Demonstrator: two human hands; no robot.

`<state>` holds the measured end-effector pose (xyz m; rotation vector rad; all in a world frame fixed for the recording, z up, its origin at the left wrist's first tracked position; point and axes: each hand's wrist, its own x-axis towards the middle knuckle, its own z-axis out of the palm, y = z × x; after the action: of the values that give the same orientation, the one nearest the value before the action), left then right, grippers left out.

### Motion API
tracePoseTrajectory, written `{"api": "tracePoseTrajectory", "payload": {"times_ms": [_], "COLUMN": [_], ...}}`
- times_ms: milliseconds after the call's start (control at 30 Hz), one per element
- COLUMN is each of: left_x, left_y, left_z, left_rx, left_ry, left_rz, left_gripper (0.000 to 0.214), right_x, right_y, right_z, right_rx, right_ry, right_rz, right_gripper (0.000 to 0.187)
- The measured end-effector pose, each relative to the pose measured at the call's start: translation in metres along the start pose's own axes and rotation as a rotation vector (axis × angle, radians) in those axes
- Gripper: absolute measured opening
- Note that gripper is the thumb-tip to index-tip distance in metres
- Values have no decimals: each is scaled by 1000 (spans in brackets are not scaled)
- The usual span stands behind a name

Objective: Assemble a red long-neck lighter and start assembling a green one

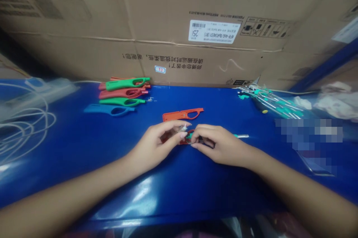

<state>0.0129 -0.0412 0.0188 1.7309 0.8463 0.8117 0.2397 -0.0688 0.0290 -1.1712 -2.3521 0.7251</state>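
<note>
Left hand and right hand both pinch a red plastic shell over the blue bench; orange shell just behind.

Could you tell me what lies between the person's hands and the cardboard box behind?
In the head view, a flat orange plastic handle-shaped piece lies beyond the left hand and right hand; then bare blue tabletop up to the cardboard box.
</note>
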Motion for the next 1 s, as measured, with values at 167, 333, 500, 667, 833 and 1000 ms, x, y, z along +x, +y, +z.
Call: {"api": "tracePoseTrajectory", "payload": {"times_ms": [167, 333, 500, 667, 833, 1000], "left_x": [1, 2, 2, 2, 1, 0], "left_y": [2, 2, 3, 3, -3, -2], "left_z": [0, -1, -2, -2, -2, -3], "left_rx": [-27, 29, 50, 104, 92, 76], "left_ry": [-15, 2, 12, -12, -38, -12], "left_rz": [-30, -7, -8, 37, 29, -6], "left_gripper": [30, 30, 26, 21, 24, 24], "right_x": [2, 1, 1, 1, 1, 2], "right_y": [1, 1, 0, 0, 2, 5], "right_z": [1, 2, 3, 2, 2, 5], "right_rx": [46, 60, 62, 39, 20, 69], "right_ry": [27, 91, 127, 119, 123, 155], "right_rz": [12, 47, 90, 71, 47, 86], "right_gripper": [4, 6, 5, 6, 7, 8]}}
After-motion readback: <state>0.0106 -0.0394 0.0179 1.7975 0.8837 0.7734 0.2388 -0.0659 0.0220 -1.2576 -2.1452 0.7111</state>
